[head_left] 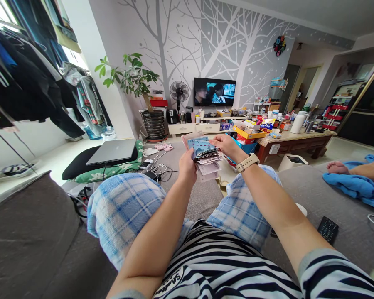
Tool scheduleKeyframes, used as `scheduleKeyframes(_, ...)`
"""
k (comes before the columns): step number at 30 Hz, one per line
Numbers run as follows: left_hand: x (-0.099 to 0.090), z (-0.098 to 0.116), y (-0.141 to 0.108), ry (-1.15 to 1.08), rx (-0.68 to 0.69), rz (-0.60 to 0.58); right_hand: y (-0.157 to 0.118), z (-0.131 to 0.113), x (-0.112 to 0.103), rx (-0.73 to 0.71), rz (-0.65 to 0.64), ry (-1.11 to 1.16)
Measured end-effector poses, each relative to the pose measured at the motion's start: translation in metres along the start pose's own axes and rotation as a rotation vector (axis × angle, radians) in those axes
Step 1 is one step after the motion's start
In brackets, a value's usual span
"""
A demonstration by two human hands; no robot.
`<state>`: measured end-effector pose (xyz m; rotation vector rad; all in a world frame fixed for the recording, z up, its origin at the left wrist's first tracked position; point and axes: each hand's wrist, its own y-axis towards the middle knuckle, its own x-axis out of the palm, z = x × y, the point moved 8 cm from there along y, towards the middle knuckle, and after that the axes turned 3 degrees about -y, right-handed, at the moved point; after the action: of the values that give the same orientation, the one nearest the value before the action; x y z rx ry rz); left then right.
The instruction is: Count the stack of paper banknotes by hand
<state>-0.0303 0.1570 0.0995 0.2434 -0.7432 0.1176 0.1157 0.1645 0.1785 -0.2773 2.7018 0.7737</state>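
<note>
My left hand (187, 166) is closed around one side of a thick wad of banknotes (205, 150). Blue notes lie on top, with paler purple ones (209, 169) fanned out below and a pinkish one at the back left. At the wad's upper right, my right hand (227, 146) pinches the edge of a blue note between thumb and fingers. A beige watch (247, 162) is on my right wrist. Both hands are in front of my knees, above the grey sofa.
A closed laptop (112, 151) rests on cushions at the left, beside cables (158, 168). To the right stand a cluttered coffee table (286, 143) and a white bin (292, 162). A remote control (328, 229) lies on the sofa, near another person's foot (338, 167).
</note>
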Motion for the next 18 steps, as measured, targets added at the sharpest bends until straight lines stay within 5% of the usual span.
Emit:
scheduleKeyframes(11,-0.001,0.003,0.001,0.012,0.035,0.001,-0.006,-0.012,0.002,-0.064,-0.033,0.061)
scheduleKeyframes(15,0.005,0.013,-0.007,0.028,0.086,-0.008,-0.020,-0.035,0.001,-0.127,-0.046,-0.008)
scheduleKeyframes(18,0.007,0.019,-0.012,0.051,0.111,-0.008,-0.070,-0.080,-0.014,-0.260,0.184,-0.040)
